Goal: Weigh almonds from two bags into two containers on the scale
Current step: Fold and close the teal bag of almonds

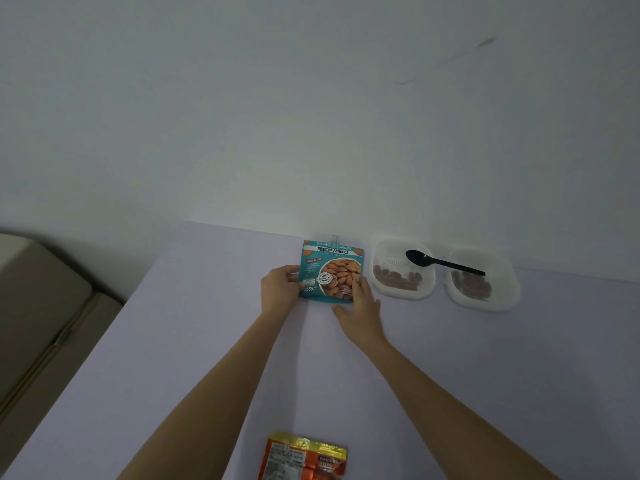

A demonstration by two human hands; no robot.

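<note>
A teal bag of roasted almonds (332, 268) stands against the wall at the back of the table, closed at the top with a binder clip (334, 240). My left hand (280, 289) grips its left edge. My right hand (360, 306) rests with straight fingers on its lower right corner. To the right sit two clear plastic containers, the left container (401, 268) and the right container (481, 278), each holding some almonds. A black plastic spoon (443, 262) lies across both rims. An orange and gold bag (304, 457) lies at the near edge. No scale is visible.
The pale lilac table (207, 358) meets a plain white wall (277, 116) at the back. A beige cabinet or appliance (38, 323) stands beside the table's left edge.
</note>
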